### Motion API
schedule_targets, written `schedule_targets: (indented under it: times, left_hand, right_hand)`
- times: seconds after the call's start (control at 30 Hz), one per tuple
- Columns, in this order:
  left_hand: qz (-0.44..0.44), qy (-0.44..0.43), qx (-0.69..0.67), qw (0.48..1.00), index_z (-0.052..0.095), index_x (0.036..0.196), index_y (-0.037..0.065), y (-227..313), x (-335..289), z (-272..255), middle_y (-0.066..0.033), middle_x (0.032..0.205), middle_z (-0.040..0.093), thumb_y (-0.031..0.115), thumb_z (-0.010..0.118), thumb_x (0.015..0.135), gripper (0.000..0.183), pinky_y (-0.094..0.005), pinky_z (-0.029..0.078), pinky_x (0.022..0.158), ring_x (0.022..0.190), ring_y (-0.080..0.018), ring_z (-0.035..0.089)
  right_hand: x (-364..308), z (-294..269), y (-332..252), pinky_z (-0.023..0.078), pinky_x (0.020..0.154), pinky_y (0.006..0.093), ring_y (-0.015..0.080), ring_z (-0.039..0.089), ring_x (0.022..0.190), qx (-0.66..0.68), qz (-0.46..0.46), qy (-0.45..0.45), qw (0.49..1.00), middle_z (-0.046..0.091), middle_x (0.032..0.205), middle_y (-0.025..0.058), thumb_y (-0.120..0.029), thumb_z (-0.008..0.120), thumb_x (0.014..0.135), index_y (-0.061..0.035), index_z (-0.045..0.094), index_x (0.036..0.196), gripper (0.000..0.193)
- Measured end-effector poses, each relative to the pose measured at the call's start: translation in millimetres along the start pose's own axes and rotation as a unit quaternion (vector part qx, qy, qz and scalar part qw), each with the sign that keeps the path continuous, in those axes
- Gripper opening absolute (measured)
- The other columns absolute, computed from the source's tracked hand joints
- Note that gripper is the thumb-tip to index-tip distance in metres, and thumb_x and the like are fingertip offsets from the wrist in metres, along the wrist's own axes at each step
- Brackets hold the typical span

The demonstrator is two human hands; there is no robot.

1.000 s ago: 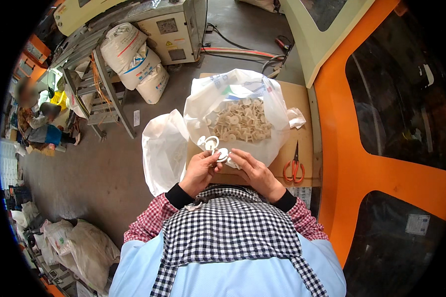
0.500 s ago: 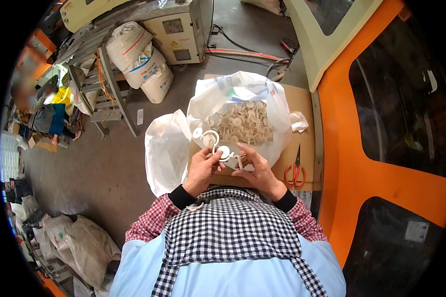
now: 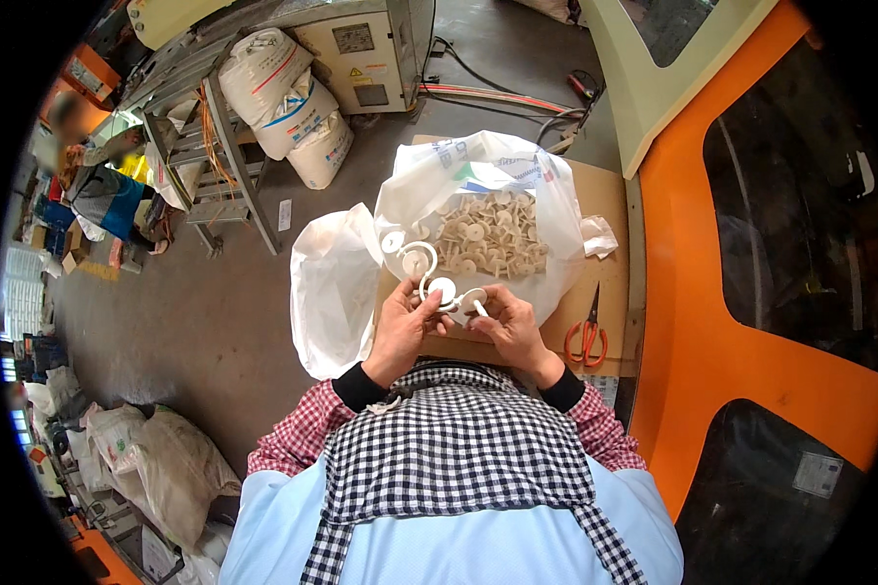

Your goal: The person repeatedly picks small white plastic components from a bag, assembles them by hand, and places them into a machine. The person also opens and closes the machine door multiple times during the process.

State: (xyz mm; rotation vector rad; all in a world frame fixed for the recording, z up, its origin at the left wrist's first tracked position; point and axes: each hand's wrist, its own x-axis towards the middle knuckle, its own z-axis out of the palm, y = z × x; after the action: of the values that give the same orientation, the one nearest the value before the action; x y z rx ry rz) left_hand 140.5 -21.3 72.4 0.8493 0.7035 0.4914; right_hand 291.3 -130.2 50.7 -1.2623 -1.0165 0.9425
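My left hand (image 3: 400,327) is closed, thumb and fingers pinching a white S-curved plastic runner (image 3: 432,255) that carries several round discs. At the runner's right end is a disc with a short stem (image 3: 474,300), pinched by the fingers of my right hand (image 3: 519,333). Just beyond my hands stands an open white plastic bag (image 3: 398,185), holding many loose off-white disc-and-stem pieces (image 3: 493,234). Against its left side sits a second white bag (image 3: 330,283), its inside mostly hidden. Scissors with red handles (image 3: 585,341) lie to the right of my right hand.
Cardboard (image 3: 607,200) lies under the bag, with a crumpled white scrap (image 3: 598,237) on it. An orange machine (image 3: 673,292) rises close on the right. Far left are stacked sacks (image 3: 288,122), a metal step frame (image 3: 234,166) and another person (image 3: 107,190). Cables (image 3: 488,95) cross the floor.
My right hand's fingers have closed in on the end disc, whose stem has turned to point down and right. The other person at far left stands more upright. The whole view has shifted slightly.
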Motion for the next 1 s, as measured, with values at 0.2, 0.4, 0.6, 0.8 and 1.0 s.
schedule_targets:
  times: [0.2,0.4,0.6,0.8,1.0]
  left_hand:
    - [0.008,-0.015,0.003,1.000,0.047,0.109,-0.003,-4,-2,5,-0.0085,0.086,0.062,0.013,0.055,0.091,0.025,-0.0199,0.048,0.055,0.065,-0.0129,0.061]
    - [-0.086,-0.009,-0.050,0.995,0.051,0.110,-0.001,-3,-2,-11,-0.0056,0.085,0.061,0.012,0.053,0.091,0.023,-0.0194,0.046,0.054,0.064,-0.0101,0.058]
    - [-0.081,-0.029,0.003,0.996,0.051,0.110,0.000,-1,6,-5,-0.0046,0.082,0.060,0.011,0.053,0.091,0.022,-0.0189,0.044,0.051,0.058,-0.0086,0.056]
    - [-0.122,-0.013,-0.080,0.989,0.054,0.105,0.002,-5,4,-19,-0.0049,0.083,0.060,0.013,0.054,0.091,0.018,-0.0191,0.041,0.053,0.063,-0.0090,0.054]
    - [-0.079,-0.020,-0.102,0.991,0.053,0.107,0.002,-7,2,-17,-0.0037,0.086,0.060,0.012,0.053,0.091,0.018,-0.0190,0.044,0.054,0.064,-0.0090,0.055]
  right_hand:
    - [-1,-6,3,0.051,0.062,0.0258,0.0138,0.063,0.071,0.011,0.036,0.005,0.999,0.062,0.081,0.0098,-0.011,0.063,0.084,0.0030,0.053,0.105,0.027]
    - [4,-4,-31,0.052,0.070,0.0319,0.0244,0.061,0.086,-0.281,-0.243,-0.056,0.927,0.055,0.107,0.0151,-0.005,0.067,0.075,-0.0071,0.053,0.118,0.045]
    - [-5,1,-17,0.046,0.052,0.0244,0.0150,0.057,0.062,-0.218,-0.074,0.044,0.972,0.056,0.078,0.0079,-0.002,0.068,0.075,-0.0042,0.058,0.113,0.040]
    - [12,8,-26,0.047,0.052,0.0276,0.0175,0.060,0.065,-0.193,-0.091,-0.016,0.977,0.058,0.080,0.0113,0.000,0.065,0.077,-0.0021,0.057,0.113,0.037]
    - [13,-4,-8,0.049,0.059,0.0343,0.0293,0.061,0.070,-0.300,-0.104,-0.058,0.946,0.059,0.086,0.0154,0.004,0.060,0.076,-0.0005,0.056,0.110,0.034]
